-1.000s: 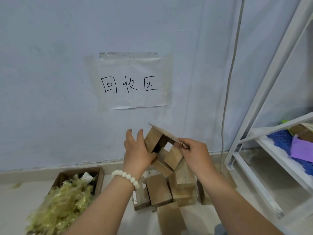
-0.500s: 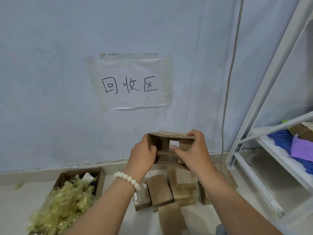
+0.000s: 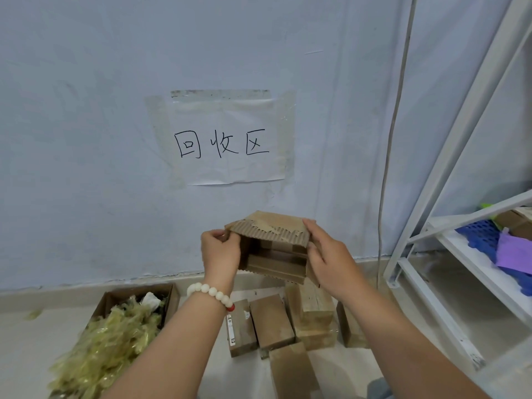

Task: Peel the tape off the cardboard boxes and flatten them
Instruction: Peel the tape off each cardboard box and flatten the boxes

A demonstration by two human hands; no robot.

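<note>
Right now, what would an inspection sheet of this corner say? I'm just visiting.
Surface: pale floor.
Job's things: open cardboard box held in the air, top flap's paper torn; more boxes on the floor beneath.
Clutter: carton heaped with yellowish tape strips, left.
Hands: left hand and right hand grip the box's opposite sides.
Cables: one cable runs down the wall, right.
Surroundings: handwritten paper sign taped to wall; white shelf rack holding a blue mesh item and a purple sheet.
</note>
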